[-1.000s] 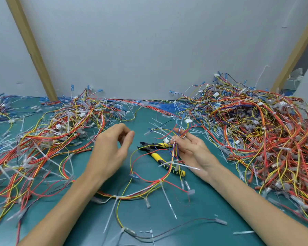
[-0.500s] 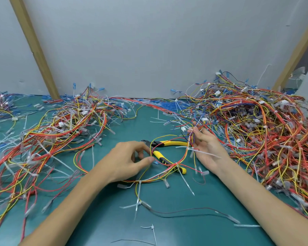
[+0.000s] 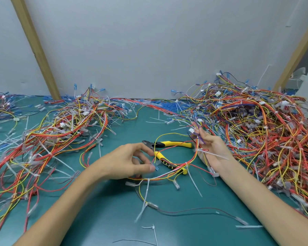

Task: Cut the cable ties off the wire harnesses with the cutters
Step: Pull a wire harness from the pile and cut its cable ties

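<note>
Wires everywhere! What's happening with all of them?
A person is working on wire harnesses at a green table. The right hand grips one looped harness whose white cable ties are uncut. The yellow cutters lie on the table under that loop, in neither hand. The left hand is beside them, too blurred to tell if it holds anything.

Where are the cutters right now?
Head view, centre: the cutters lie on the green mat between the left hand and the right hand, which grips the wire harness looped over them.
</note>
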Available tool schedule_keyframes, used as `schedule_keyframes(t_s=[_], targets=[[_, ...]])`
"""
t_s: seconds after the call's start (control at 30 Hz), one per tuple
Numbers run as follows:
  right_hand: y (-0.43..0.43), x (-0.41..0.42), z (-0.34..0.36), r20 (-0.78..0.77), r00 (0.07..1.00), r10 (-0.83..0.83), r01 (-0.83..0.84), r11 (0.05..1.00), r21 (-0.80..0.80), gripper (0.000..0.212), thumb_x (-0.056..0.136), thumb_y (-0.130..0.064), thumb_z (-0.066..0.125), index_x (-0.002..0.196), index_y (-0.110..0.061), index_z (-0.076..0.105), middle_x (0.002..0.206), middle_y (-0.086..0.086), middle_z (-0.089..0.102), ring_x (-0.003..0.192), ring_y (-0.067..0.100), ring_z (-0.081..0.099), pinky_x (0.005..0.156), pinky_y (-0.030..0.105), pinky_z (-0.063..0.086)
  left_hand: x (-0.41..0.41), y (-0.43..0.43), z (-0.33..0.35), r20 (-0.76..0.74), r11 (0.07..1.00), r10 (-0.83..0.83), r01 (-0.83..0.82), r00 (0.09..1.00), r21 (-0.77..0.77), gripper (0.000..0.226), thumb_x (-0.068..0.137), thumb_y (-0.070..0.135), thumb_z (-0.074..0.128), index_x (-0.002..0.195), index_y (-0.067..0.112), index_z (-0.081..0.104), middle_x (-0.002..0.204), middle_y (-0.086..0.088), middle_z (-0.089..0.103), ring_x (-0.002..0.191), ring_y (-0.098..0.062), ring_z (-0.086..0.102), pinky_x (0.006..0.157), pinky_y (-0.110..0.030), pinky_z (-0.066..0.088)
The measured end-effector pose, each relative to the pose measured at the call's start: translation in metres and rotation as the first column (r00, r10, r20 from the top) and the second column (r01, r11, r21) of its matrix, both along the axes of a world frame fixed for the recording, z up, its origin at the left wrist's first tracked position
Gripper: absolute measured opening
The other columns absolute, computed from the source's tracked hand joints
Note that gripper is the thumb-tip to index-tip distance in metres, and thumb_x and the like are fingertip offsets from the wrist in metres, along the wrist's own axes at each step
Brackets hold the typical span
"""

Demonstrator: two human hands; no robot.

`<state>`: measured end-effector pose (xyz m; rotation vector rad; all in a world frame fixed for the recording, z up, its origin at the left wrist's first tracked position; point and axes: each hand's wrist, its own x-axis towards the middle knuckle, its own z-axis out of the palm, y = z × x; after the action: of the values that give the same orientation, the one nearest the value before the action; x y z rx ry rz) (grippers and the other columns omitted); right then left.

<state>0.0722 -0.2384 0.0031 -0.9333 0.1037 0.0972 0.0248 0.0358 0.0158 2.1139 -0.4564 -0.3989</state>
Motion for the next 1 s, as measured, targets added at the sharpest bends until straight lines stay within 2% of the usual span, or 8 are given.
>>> schedule_keyframes(t_s=[0.1,0.2,0.3,0.43,0.63,0.7,0.8,1.0], targets=[[-0.001,0.001,-0.001,0.031,0.999,0.031,-0.03,0.999,-0.031,0.03,0.1,-0.008,0.045,0.082,-0.008,0.068,0.064,-0.002,0.062,0.037,0.002,0.041,0.045,0.012,0.044,0.002,0.006,0.004,-0.015,0.995,-0.035,0.037,0.999,0.097,0.025,0.085,0.026,0.079,0.108,0.026,0.068,0.083,0.005,0.073,0.062,-0.007,0.059,0.065,-0.02,0.049],[-0.004,0.002,-0.001,0.034,0.992,0.124,-0.12,0.988,-0.093,0.026,0.084,-0.014,0.055,0.102,-0.008,0.072,0.071,-0.002,0.063,0.052,0.005,0.048,0.051,0.01,0.042,0.007,0.015,0.009,0.244,0.972,0.07,-0.121,0.967,0.202,0.007,0.092,0.028,0.07,0.086,0.025,0.073,0.067,0.012,0.065,0.057,0.0,0.051,0.062,-0.022,0.043],[-0.003,0.002,-0.002,0.022,0.966,0.256,-0.253,0.962,-0.105,0.043,0.082,-0.011,0.055,0.123,-0.004,0.065,0.082,0.0,0.061,0.063,0.006,0.058,0.053,0.012,0.048,0.009,0.019,0.016,0.508,0.922,0.317,-0.387,0.801,0.035,0.011,0.092,0.018,0.069,0.083,0.024,0.071,0.071,0.013,0.066,0.063,0.0,0.056,0.065,-0.018,0.043],[0.0,0.002,-0.003,-0.049,0.954,0.295,-0.293,0.89,-0.349,0.042,0.09,-0.003,0.051,0.13,-0.006,0.062,0.089,0.0,0.064,0.067,0.002,0.062,0.056,0.009,0.049,0.007,0.029,0.027,0.765,0.834,0.432,-0.534,0.478,-0.137,0.01,0.088,0.003,0.07,0.089,0.013,0.071,0.083,0.01,0.066,0.075,0.001,0.052,0.077,-0.016,0.039],[-0.014,0.004,0.004,-0.068,0.957,0.283,-0.286,0.875,-0.389,0.051,0.089,-0.004,0.053,0.139,-0.001,0.054,0.106,0.006,0.063,0.065,0.0,0.062,0.049,0.007,0.044,-0.006,0.043,0.058,0.837,0.838,0.347,-0.54,0.422,-0.076,0.005,0.089,0.025,0.07,0.094,0.027,0.07,0.078,0.014,0.068,0.071,-0.015,0.067,0.066,-0.038,0.054],[-0.017,0.004,0.006,-0.059,0.948,0.312,-0.311,0.876,-0.369,0.054,0.085,-0.006,0.054,0.139,-0.003,0.055,0.101,0.008,0.059,0.06,-0.001,0.058,0.044,0.005,0.03,-0.01,0.049,0.081,0.812,0.859,0.247,-0.507,0.529,0.07,0.005,0.085,0.033,0.075,0.086,0.032,0.07,0.068,0.018,0.066,0.066,-0.008,0.066,0.063,-0.032,0.053],[-0.021,0.006,0.006,-0.082,0.956,0.283,-0.292,0.873,-0.391,0.041,0.091,-0.007,0.057,0.132,-0.004,0.06,0.102,0.013,0.06,0.064,0.003,0.06,0.046,0.007,0.041,-0.015,0.058,0.132,0.533,0.889,-0.006,-0.24,0.846,0.391,0.014,0.081,0.046,0.074,0.073,0.035,0.071,0.059,0.014,0.067,0.054,-0.001,0.061,0.054,-0.013,0.044],[-0.01,0.012,0.004,-0.024,0.978,0.207,-0.197,0.882,-0.428,0.028,0.095,-0.002,0.057,0.123,0.003,0.06,0.089,0.006,0.076,0.058,0.008,0.059,0.04,0.012,0.037,-0.033,0.055,0.21,0.237,0.884,-0.25,0.122,0.939,0.451,0.045,0.073,0.072,0.066,0.087,0.031,0.076,0.056,-0.004,0.055,0.046,-0.008,0.044,0.046,-0.014,0.034]])
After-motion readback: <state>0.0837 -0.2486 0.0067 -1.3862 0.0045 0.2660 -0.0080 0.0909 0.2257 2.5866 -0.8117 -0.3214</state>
